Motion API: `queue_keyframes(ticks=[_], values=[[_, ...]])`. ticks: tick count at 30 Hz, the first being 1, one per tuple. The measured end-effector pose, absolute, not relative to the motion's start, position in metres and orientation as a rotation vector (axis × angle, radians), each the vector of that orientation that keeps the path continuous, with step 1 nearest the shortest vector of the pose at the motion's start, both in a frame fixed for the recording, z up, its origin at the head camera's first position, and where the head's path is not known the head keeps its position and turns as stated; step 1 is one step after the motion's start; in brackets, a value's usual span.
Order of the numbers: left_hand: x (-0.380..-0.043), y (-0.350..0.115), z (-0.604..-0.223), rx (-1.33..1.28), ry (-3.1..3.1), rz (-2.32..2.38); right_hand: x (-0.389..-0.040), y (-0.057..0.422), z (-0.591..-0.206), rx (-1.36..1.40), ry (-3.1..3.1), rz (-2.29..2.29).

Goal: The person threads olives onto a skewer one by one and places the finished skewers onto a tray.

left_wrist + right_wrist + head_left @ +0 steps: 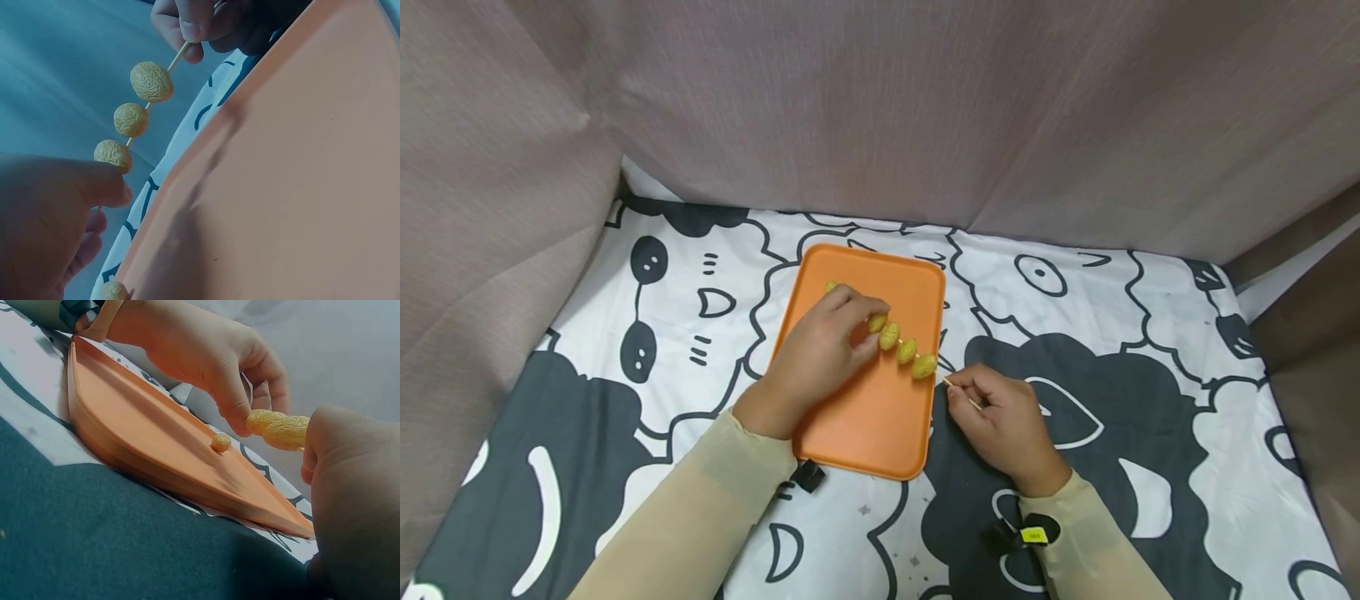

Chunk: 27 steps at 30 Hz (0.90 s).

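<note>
Several wrinkled yellow balls, like fried tofu or fish balls, are threaded on a thin wooden skewer (pixel 179 55) held above an orange tray. My right hand (pixel 1003 421) pinches the bare end of the skewer, just past the tray's right edge. At the other end, my left hand (pixel 823 350) has thumb and fingers around the threaded yellow ball (pixel 877 322) farthest from the right hand. The outermost threaded ball (pixel 924 366) sits closest to the right hand. A loose yellow ball (pixel 220 442) lies on the tray, mostly covered by the left hand in the head view.
The orange tray (pixel 865 433) has a low raised rim and lies lengthwise on a cloth (pixel 700 392) with black-and-white cartoon print. Grey-brown fabric (pixel 880 108) hangs behind the table and along both sides.
</note>
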<state>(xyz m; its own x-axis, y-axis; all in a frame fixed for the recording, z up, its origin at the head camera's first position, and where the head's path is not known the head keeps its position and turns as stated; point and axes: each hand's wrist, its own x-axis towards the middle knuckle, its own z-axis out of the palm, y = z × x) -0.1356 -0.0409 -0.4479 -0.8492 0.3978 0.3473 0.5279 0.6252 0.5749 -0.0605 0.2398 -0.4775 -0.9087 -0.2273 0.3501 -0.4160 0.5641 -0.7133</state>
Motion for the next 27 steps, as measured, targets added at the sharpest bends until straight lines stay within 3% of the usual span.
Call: queue_keyframes(ticks=[18,27], values=[[-0.148,-0.066,-0.430,-0.608,-2.767,-0.948,-0.061,0.240,-0.477,0.498,-2.553,1.252],[-0.173,-0.082,-0.425,-0.456,-2.923,-0.832,-0.062,0.240,-0.478,0.475,-2.563,1.239]])
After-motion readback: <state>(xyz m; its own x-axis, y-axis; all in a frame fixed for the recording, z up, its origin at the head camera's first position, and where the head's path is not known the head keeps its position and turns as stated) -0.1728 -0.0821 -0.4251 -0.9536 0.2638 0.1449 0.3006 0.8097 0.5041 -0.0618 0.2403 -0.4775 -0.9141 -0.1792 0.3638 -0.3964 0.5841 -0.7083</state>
